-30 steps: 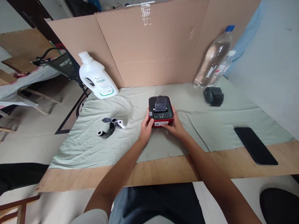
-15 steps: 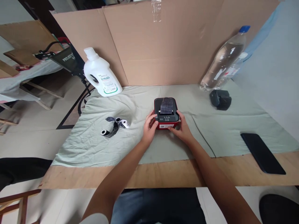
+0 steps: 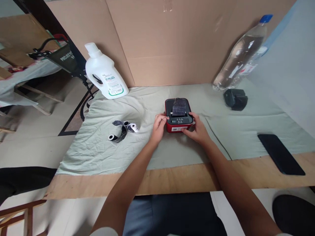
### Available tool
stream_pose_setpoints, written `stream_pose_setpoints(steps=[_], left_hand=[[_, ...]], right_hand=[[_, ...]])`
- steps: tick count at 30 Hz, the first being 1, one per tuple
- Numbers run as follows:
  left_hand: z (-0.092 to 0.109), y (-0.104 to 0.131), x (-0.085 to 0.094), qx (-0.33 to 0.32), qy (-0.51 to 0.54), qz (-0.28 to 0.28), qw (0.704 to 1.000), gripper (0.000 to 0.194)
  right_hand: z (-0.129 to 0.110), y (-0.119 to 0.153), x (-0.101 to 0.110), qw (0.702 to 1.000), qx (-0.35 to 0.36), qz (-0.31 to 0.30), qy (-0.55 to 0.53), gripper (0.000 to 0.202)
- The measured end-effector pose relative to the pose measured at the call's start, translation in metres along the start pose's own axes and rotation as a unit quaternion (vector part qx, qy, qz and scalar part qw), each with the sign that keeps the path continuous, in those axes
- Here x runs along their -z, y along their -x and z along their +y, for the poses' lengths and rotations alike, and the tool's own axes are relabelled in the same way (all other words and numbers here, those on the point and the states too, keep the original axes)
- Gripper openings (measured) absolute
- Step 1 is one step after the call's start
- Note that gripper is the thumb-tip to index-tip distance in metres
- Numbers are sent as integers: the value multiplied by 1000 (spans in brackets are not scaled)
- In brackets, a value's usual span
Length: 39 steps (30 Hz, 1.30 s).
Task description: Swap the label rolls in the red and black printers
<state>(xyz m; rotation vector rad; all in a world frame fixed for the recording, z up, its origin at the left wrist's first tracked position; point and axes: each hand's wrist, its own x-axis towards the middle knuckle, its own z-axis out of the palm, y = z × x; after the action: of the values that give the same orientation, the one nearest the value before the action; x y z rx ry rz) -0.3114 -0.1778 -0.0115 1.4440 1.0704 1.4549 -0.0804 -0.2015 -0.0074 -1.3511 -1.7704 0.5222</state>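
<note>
A small red and black label printer (image 3: 179,126) sits on the cloth in front of me, with a strip of dark printed film (image 3: 179,107) standing out of the slot in its top. My left hand (image 3: 158,127) is at the printer's left side, fingers drawn together, fingertips on its upper left edge. Around the right front corner, my right hand (image 3: 197,129) grips the printer, thumb on the front face by a white sticker and fingers along the side. To the left lie several small rolls (image 3: 123,130) of dark and white film, partly unwound.
A white detergent bottle (image 3: 106,73) stands at the back left against a cardboard panel (image 3: 172,42). At the back right are a large clear bottle (image 3: 242,54) and a black device (image 3: 235,99). A black phone (image 3: 281,154) lies near the wooden front edge (image 3: 172,180).
My left thumb has moved up from the printer's front corner to the other fingers at its left edge. The right hand keeps its grip. The whole view has shifted slightly.
</note>
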Motion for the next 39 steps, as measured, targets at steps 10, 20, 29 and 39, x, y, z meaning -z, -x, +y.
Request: stream_pose_setpoints(steps=[10,20,29,39], left_hand=[[-14,-7,-12,-31,-8,35,999,22],[-14,-11,-16,-48,-23,50,997,28],[-3,-6,-7,-169,-143,34,975,42],[4,2,-31,-210,-215,47,953,70]], right_hand=[[-3,-1,4,1000,-6,-10,19,85],[-2,-2,-3,1000,9,9,-14,85],[7,-6,-2,998,58,3,-27,85],[6,-2,-1,989,43,-14,-143,66]])
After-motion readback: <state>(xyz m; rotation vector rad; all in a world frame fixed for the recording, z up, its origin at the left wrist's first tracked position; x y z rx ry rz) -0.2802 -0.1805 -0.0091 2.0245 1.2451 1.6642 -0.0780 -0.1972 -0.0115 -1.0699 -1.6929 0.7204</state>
